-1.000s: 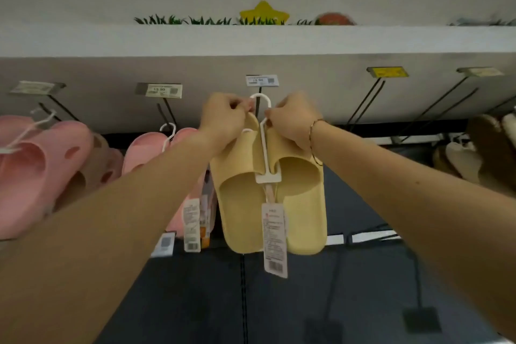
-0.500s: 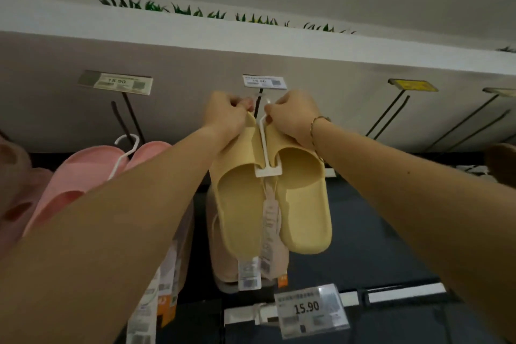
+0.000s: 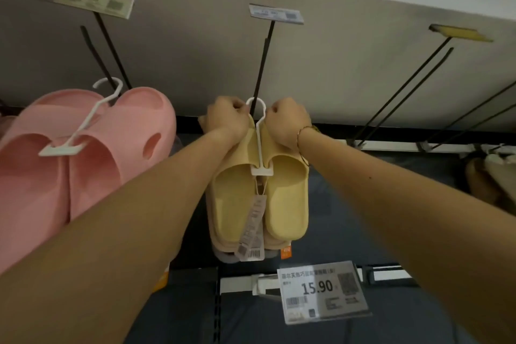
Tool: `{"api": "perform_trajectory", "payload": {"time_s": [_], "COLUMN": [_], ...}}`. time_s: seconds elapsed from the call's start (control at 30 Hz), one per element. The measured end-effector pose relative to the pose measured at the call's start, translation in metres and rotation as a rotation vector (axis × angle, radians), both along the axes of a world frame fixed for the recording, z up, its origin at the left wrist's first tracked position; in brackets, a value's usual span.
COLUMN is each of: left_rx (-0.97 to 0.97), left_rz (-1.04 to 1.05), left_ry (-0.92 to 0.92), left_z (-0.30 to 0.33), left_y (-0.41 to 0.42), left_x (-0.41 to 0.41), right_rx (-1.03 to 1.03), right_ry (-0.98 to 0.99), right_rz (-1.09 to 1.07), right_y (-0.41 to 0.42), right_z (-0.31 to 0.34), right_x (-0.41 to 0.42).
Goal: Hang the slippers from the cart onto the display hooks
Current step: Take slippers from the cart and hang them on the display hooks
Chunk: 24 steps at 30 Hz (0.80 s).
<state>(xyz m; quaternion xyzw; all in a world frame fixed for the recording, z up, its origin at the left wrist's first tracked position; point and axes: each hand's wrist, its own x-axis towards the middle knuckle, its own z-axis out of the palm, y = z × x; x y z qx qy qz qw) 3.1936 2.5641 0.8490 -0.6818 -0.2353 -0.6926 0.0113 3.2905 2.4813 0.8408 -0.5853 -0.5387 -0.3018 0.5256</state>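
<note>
I note the hanger (image 3: 258, 131) has moved onto the hook (image 3: 261, 64); left hand (image 3: 227, 117) and right hand (image 3: 287, 120) grip the yellow slippers (image 3: 279, 198); release remains.

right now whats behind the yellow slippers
More pairs hang behind the yellow slippers: a beige edge and grey toes show below. Everything else of them is covered.

We are in a shop's footwear aisle: black display hooks (image 3: 261, 64) jut from a grey wall, each topped by a price label (image 3: 275, 13), pink slippers (image 3: 83, 148) hang left, and a near tag (image 3: 324, 294) reads 15.90.
</note>
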Motion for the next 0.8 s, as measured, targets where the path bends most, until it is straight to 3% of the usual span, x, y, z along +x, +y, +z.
{"api": "perform_trajectory", "payload": {"time_s": [0.13, 0.37, 0.6, 0.7, 0.8], "left_rx": [0.059, -0.309, -0.461, -0.625, -0.835], "left_rz": [0.332, 0.329, 0.138, 0.159, 0.298], "left_ry": [0.311, 0.760, 0.688, 0.687, 0.818], "left_z": [-0.029, -0.081, -0.150, -0.193, -0.244], "left_y": [0.005, -0.057, -0.179, -0.226, -0.265], "left_x": [0.005, -0.028, -0.102, -0.157, -0.231], "right_rx": [-0.133, -0.502, -0.466, -0.559, -0.714], "right_ry": [-0.115, -0.285, -0.382, -0.476, -0.583], "right_rz": [-0.034, 0.003, 0.211, 0.235, 0.320], "right_y": [-0.007, -0.072, -0.169, -0.193, -0.206], "right_z": [-0.021, -0.069, -0.128, -0.159, -0.195], "right_x": [0.002, -0.011, -0.069, -0.115, -0.176]}}
